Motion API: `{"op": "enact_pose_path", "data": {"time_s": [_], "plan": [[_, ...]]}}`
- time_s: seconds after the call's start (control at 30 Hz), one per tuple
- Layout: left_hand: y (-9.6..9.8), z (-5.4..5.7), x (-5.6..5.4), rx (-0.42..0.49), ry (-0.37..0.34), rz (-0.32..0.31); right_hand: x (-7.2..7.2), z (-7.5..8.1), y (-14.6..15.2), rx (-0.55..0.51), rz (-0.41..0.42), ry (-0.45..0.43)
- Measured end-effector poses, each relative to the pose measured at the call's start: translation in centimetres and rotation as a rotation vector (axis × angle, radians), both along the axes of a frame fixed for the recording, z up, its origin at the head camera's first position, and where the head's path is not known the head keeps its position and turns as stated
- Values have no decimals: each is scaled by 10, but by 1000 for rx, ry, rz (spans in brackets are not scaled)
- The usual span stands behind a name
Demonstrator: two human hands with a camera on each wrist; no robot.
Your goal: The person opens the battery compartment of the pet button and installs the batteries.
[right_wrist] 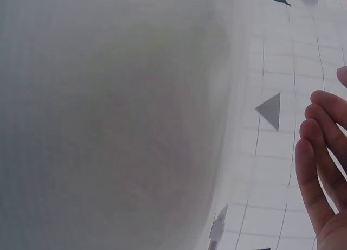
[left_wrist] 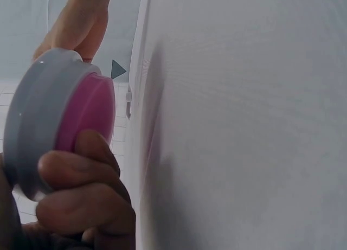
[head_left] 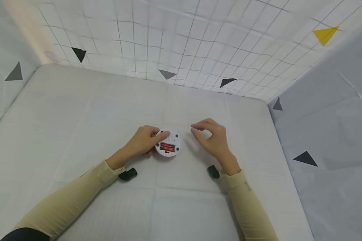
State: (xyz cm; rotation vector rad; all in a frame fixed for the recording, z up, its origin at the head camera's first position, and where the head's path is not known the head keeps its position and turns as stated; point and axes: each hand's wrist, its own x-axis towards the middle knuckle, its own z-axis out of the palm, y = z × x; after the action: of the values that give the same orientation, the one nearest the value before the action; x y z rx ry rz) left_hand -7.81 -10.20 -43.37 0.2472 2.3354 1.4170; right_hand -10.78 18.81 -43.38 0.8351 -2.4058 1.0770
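Observation:
My left hand (head_left: 142, 140) grips a round white battery-powered device (head_left: 175, 151), its thumb lying across the speaker holes. The underside faces up and shows small dark feet and an uncovered battery compartment with two red batteries (head_left: 167, 147). On the opposite side, a pink dome (left_wrist: 89, 109) appears in the left wrist view, with curled fingers (left_wrist: 87, 168) against it. To the right of the device, apart from it, hovers my right hand (head_left: 214, 139). Its thumb and fingers are bent toward each other with a gap between, and nothing shows in them.
A pale sheet covers the table (head_left: 108, 100). Behind it rises a white grid-lined wall (head_left: 181, 43) with dark triangle markers, and a grey side panel (head_left: 328, 134) stands at the right. Black wrist-worn pieces (head_left: 128, 174) sit at both cuffs.

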Motion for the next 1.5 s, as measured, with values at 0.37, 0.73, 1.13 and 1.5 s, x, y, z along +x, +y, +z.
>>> {"op": "enact_pose_path", "data": {"time_s": [0.37, 0.73, 1.13, 1.5], "plan": [[1, -2, 1, 14, 3, 9, -14, 0, 26, 22, -120, 25], [2, -1, 2, 16, 11, 1, -19, 0, 48, 43, -233, -6], [3, 1, 4, 9, 2, -2, -24, -7, 67, 92, -308, -114], [3, 3, 6, 4, 2, 0, -22, -8, 70, 207, -340, -284]]}}
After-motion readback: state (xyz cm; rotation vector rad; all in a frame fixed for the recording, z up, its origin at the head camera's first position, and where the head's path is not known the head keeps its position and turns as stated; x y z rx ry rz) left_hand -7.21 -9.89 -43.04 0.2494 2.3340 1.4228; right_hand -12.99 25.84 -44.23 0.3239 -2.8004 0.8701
